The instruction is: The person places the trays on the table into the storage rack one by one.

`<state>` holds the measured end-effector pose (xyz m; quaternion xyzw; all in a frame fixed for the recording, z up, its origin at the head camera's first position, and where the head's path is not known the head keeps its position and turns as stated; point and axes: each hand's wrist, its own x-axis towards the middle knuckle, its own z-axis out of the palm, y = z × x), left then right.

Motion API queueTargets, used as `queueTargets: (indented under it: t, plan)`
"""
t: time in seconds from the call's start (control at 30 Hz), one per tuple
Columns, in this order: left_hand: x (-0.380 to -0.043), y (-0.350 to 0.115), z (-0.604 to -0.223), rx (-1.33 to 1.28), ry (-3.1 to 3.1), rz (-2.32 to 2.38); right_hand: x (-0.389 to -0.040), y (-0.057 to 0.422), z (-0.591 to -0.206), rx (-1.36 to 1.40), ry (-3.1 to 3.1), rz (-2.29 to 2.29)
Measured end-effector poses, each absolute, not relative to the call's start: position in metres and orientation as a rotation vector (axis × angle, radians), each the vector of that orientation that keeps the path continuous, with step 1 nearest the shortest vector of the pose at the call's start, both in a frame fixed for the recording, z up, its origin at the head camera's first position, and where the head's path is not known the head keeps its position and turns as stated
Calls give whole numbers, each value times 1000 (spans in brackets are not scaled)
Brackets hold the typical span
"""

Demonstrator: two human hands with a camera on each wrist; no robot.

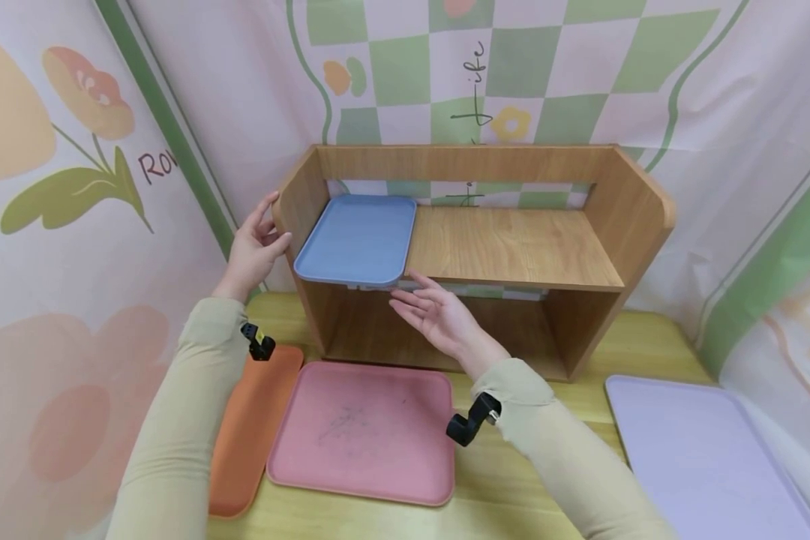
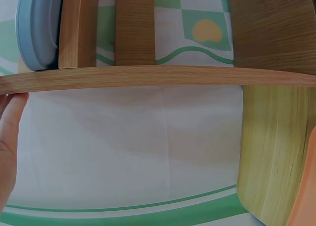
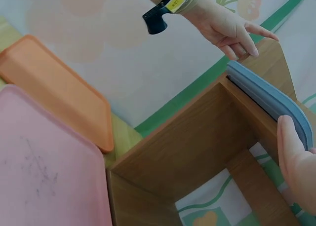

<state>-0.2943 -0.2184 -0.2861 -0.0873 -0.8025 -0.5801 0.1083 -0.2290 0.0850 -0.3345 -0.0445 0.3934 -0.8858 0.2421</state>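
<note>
A blue tray lies flat on the left part of the upper board of a wooden shelf. My left hand touches the outer side of the shelf's left panel, fingers and thumb spread. By the tray's front right corner is my right hand, palm turned up with relaxed fingers. In the right wrist view, its fingertips are at the blue tray's edge; whether they press on it I cannot tell. Neither hand has its fingers curled round anything.
A pink tray with dark marks lies in front of the shelf on the wooden table. Left of it lies an orange tray, partly behind my left sleeve. A lilac tray lies at the right. Printed cloth hangs around the table.
</note>
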Motion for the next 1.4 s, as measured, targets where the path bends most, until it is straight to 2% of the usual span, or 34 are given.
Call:
queueTargets:
  t: [0.33,0.73,1.07,1.4]
  plan:
    - [-293,-218,-285,-251,-2364,-1701,-214,121,-361,-211,1233,-2334]
    - [-294,-218,-284,-258,-2372,-1689,-192,183,-419,-287,1110,-2304]
    - [-294,-218,-284,-264,-2359,-1685,-176,243,-466,-507,990,-2319]
    - [-296,-218,-286,-255,-2349,-1685,-153,323,-497,-603,1175,-2291]
